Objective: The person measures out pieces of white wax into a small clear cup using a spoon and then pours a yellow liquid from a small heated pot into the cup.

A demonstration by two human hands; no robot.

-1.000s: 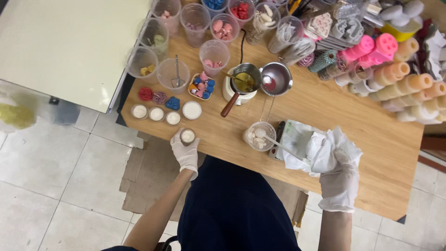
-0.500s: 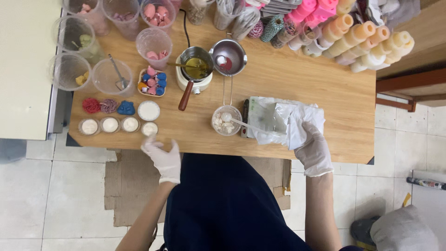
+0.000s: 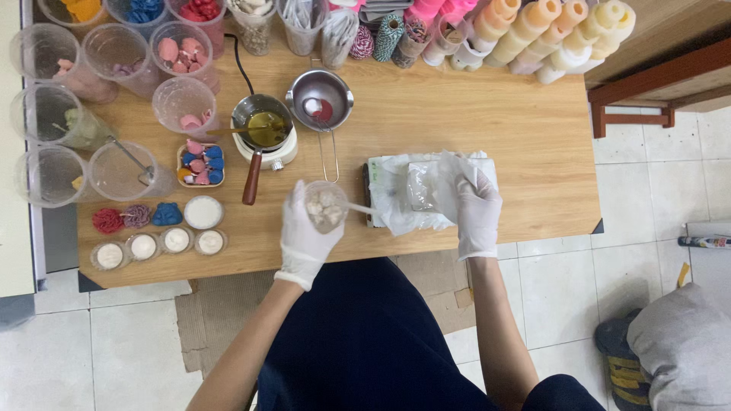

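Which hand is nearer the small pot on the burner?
Left. The left hand, holding a clear cup, is just below-right of the pot; the right hand rests farther right.

Cluttered wooden table [image 3: 487,114], plastic cups [image 3: 114,171]

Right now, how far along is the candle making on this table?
Done, it seems: four small filled cups sit in a row near the front edge, with a larger white one behind. In hand: the left hand holds a clear cup of white chunks, and the right hand rests on a plastic bag. Left: amber liquid sits in the small pot on its warmer, unpoured.
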